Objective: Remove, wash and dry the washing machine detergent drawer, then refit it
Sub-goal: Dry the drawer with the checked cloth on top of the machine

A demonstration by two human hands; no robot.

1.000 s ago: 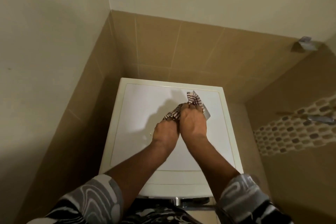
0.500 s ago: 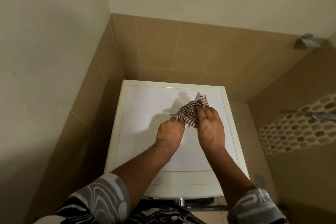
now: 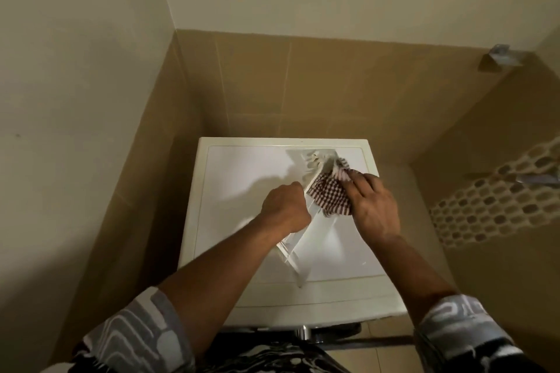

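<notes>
The long white plastic detergent drawer [image 3: 303,254] stands tilted on the white washing machine top [image 3: 239,188]. Its near end is close to the front edge and its far end points toward the back right corner. The left hand [image 3: 286,209] grips one side wall with curled fingers, steadying it. The right hand [image 3: 374,206] lies with fingers nearly straight, pressing a brown-and-white checked cloth [image 3: 330,195] into the drawer's far half.

This looks like the drying step. To do it well, the left hand should keep the drawer firmly braced while the cloth is worked into each compartment and corner, and then along the near half, which the cloth has not reached.

The top's left half gives room to turn the drawer. The tiled walls [image 3: 248,91] stand close behind and to the left, and the near end sits close to the front edge, so it could slip off.
</notes>
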